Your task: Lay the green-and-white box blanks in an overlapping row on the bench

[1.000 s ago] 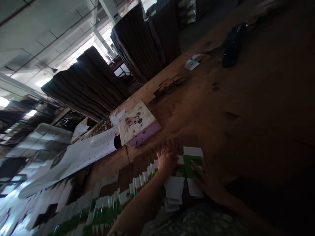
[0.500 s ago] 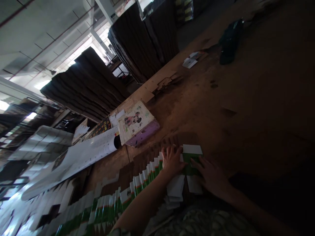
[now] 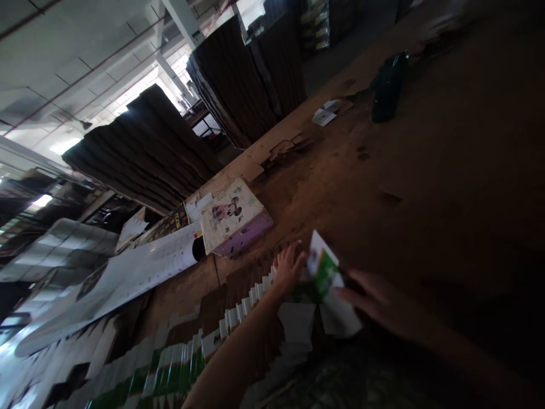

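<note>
In the head view, my right hand [image 3: 368,291] grips a flat green-and-white printed carton [image 3: 326,267] by its right side; the carton is tilted up and slightly blurred. My left hand [image 3: 289,266] lies with fingers stretched out over the near end of a long row of similar flat cartons [image 3: 232,321], nothing visibly gripped in it. White flaps [image 3: 298,324] stick out below that hand towards my body. The row runs away to the lower left, its pieces overlapping, partly hidden by my left forearm.
A worn box with a cartoon mouse [image 3: 232,218] stands behind the row on the brown table [image 3: 315,187]. Left of it lies a rolled white sheet [image 3: 140,270]. A dark green object [image 3: 388,85] and white scraps [image 3: 326,113] lie farther off. Tall brown stacks [image 3: 145,150] rise beyond the table.
My right hand has lifted and tilted the carton that lay flat between my hands. My left hand has shifted slightly left, staying on the row's end.
</note>
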A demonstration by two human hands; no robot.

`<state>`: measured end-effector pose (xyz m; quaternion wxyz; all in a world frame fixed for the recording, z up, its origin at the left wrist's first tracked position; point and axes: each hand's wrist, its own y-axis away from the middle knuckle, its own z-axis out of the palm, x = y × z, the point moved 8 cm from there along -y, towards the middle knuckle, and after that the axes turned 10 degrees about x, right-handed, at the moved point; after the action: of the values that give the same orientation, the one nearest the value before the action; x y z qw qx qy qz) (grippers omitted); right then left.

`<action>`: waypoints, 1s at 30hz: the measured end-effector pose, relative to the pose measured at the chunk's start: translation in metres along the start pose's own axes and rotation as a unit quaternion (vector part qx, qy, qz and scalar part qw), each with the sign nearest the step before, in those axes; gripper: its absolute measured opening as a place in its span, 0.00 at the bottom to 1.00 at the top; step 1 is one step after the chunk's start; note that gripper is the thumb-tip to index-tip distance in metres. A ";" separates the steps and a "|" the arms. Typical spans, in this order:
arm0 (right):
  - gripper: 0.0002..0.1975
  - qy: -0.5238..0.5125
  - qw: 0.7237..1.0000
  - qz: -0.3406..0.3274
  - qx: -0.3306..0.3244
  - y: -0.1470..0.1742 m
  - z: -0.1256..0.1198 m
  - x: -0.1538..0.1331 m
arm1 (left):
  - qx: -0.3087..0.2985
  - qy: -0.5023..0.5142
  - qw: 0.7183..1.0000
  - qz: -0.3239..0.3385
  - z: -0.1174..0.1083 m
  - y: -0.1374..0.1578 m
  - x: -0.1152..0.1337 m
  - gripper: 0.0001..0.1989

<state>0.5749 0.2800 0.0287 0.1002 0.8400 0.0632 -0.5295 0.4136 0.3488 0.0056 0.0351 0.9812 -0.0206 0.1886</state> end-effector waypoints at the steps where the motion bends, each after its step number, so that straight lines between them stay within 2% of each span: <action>1: 0.26 -0.035 0.997 0.025 -0.058 0.001 0.019 -0.011 | 0.022 -0.012 1.000 0.001 -0.009 -0.002 0.000 0.20; 2: 0.28 -0.050 0.992 0.048 -0.110 0.004 0.035 -0.013 | 0.040 -0.036 0.998 0.013 -0.015 -0.003 0.002 0.18; 3: 0.30 -0.040 0.988 0.065 -0.134 0.007 0.042 -0.005 | 0.052 -0.068 0.996 0.034 -0.018 -0.003 0.004 0.17; 4: 0.31 -0.008 0.991 0.069 -0.119 0.008 0.038 0.010 | 0.054 -0.102 0.992 0.059 -0.017 -0.002 0.006 0.16; 5: 0.30 0.045 0.995 0.060 -0.063 0.007 0.023 0.031 | 0.043 -0.130 0.987 0.084 -0.011 -0.001 0.008 0.15; 6: 0.29 0.109 0.993 0.046 0.026 0.007 -0.002 0.053 | 0.027 -0.147 0.983 0.103 -0.003 0.001 0.008 0.15; 7: 0.30 0.169 0.978 0.042 0.119 0.009 -0.030 0.075 | 0.012 -0.154 0.982 0.113 0.005 0.003 0.008 0.14; 8: 0.32 0.203 0.963 0.054 0.167 0.012 -0.052 0.097 | 0.003 -0.153 0.982 0.111 0.012 0.004 0.005 0.13; 9: 0.34 0.217 0.954 0.080 0.193 0.015 -0.069 0.116 | -0.002 -0.146 0.984 0.102 0.017 0.005 0.002 0.12; 11: 0.34 0.191 0.957 0.130 0.178 0.017 -0.082 0.140 | 0.000 -0.128 0.989 0.076 0.021 0.005 -0.004 0.10; 13: 0.31 0.137 0.969 0.126 0.161 0.013 -0.070 0.135 | 0.006 -0.114 0.992 0.058 0.021 0.004 -0.009 0.08; 14: 0.30 0.118 0.976 0.097 0.157 0.009 -0.056 0.125 | 0.009 -0.110 0.992 0.055 0.020 0.004 -0.010 0.07; 16: 0.28 0.111 0.983 0.009 0.148 0.003 -0.016 0.104 | 0.015 -0.106 0.993 0.053 0.019 0.004 -0.012 0.07; 18: 0.28 0.144 0.979 -0.056 0.134 0.002 0.029 0.097 | 0.016 -0.105 0.993 0.049 0.019 0.005 -0.014 0.07; 21: 0.31 0.206 0.965 -0.085 0.136 0.005 0.078 0.111 | 0.010 -0.105 0.993 0.044 0.020 0.007 -0.014 0.07; 24: 0.29 0.228 0.957 -0.084 0.156 0.009 0.095 0.122 | 0.007 -0.100 0.994 0.049 0.019 0.010 -0.012 0.10; 27: 0.29 0.237 0.952 -0.079 0.178 0.009 0.098 0.123 | 0.005 -0.106 0.993 0.047 0.019 0.012 -0.012 0.13; 30: 0.29 0.245 0.949 -0.084 0.180 0.010 0.101 0.120 | -0.004 -0.118 0.992 0.044 0.020 0.013 -0.013 0.12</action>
<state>0.5403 0.2470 -0.1210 -0.1163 0.9397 0.0596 -0.3160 0.4086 0.3349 -0.0166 0.0280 0.9946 -0.0687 0.0724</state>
